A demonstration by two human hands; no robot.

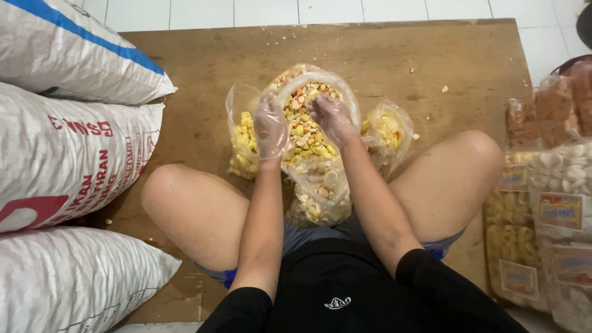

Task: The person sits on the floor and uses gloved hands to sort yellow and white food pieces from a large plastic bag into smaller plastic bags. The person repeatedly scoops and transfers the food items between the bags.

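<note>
Two gloved hands, left hand (270,126) and right hand (332,117), hold a crinkly clear bag (317,83).

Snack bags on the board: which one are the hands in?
The middle bag, open-mouthed, with both the left hand and right hand at its rim. The flanking bags lie untouched beside it.

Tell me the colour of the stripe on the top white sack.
Blue, running diagonally across the top white sack at upper left; the head view shows it.
</note>
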